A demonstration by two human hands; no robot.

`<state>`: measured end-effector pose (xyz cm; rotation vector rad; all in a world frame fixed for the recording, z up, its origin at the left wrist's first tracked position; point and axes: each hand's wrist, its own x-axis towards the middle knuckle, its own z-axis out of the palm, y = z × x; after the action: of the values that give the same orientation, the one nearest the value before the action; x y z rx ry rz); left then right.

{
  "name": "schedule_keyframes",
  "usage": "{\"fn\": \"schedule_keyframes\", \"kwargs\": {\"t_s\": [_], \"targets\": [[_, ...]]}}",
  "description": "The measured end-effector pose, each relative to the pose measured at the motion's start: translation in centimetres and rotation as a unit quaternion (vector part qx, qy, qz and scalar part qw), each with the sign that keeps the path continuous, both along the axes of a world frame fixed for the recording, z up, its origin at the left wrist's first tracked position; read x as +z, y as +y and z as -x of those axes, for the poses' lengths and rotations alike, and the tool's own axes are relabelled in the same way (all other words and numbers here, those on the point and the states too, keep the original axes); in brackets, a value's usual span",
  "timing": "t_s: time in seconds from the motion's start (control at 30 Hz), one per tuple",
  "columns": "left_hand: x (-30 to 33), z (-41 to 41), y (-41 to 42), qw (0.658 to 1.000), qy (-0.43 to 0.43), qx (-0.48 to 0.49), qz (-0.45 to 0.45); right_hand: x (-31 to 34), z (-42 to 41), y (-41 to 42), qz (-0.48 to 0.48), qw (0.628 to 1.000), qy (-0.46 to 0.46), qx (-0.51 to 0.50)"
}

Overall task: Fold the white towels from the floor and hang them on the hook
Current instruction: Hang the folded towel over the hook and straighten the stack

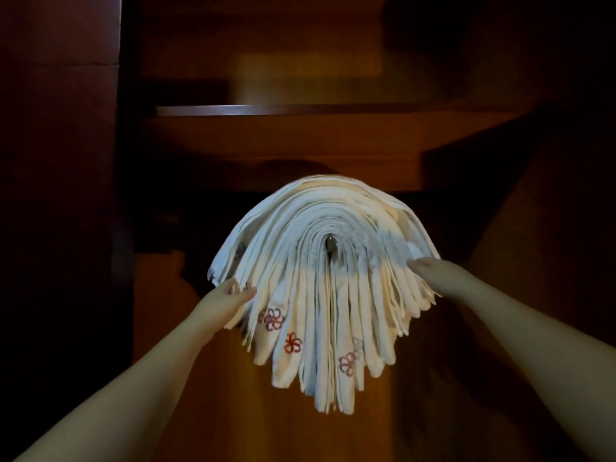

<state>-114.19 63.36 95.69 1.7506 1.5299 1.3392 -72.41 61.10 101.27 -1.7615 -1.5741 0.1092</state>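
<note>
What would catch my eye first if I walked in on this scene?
A thick fan of folded white towels, some with red flower embroidery, draped over a small hook in the middle of a dark wooden cabinet. The left hand touches the stack's left edge and the right hand rests on its right edge.

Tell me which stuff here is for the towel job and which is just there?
For the job:
white towels
hook
left hand, touching the towels
right hand, touching the towels

Just there:
wooden shelf
wooden wall
</note>
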Motion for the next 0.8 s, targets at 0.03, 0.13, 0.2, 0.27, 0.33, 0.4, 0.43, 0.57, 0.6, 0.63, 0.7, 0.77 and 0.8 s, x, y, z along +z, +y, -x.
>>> {"fn": "schedule_keyframes", "kwargs": {"t_s": [0.03,0.13,0.2,0.27,0.33,0.4,0.43,0.57,0.6,0.63,0.7,0.77,0.8], "targets": [[0.0,-0.2,-0.6,1.0,-0.004,0.004,-0.003,-0.3,0.4,-1.2,-0.014,1.0,-0.021,-0.004],[-1.2,-1.2,-3.2,1.0,0.018,-0.006,-0.02,-2.4,1.1,-4.6,-0.029,0.996,-0.083,-0.024],[-1.9,-2.1,-4.9,0.999,0.038,-0.031,-0.021,-3.7,1.9,-7.3,-0.019,0.991,-0.128,-0.027],[-3.0,-2.9,-6.7,0.995,0.064,-0.07,-0.018,-5.1,3.2,-10.3,0.0,0.987,-0.158,-0.019],[-4.7,-3.4,-8.7,0.99,0.086,-0.111,-0.011,-7.3,4.5,-13.2,0.015,0.985,-0.169,-0.01],[-6.8,-3.8,-10.8,0.983,0.11,-0.148,0.002,-9.8,6.0,-16.4,0.034,0.985,-0.169,-0.011],[-8.0,-3.9,-11.9,0.978,0.126,-0.168,0.008,-11.4,6.7,-18.0,0.047,0.986,-0.162,-0.013],[-13.4,-4.0,-16.1,0.958,0.162,-0.232,0.041,-18.7,8.6,-24.8,0.096,0.987,-0.131,-0.013],[-14.8,-4.0,-17.3,0.953,0.17,-0.246,0.058,-20.5,8.9,-26.7,0.111,0.986,-0.123,-0.014],[-16.2,-4.1,-18.5,0.946,0.173,-0.263,0.079,-22.3,9.2,-28.5,0.124,0.986,-0.113,-0.017],[-19.0,-4.4,-20.8,0.931,0.171,-0.302,0.112,-25.7,9.4,-32.1,0.145,0.984,-0.095,-0.032],[-21.9,-5.3,-23.0,0.917,0.182,-0.333,0.121,-29.1,9.5,-35.7,0.17,0.98,-0.084,-0.052],[-23.3,-6.0,-24.0,0.909,0.188,-0.35,0.125,-30.8,9.4,-37.4,0.179,0.979,-0.075,-0.063]]}}
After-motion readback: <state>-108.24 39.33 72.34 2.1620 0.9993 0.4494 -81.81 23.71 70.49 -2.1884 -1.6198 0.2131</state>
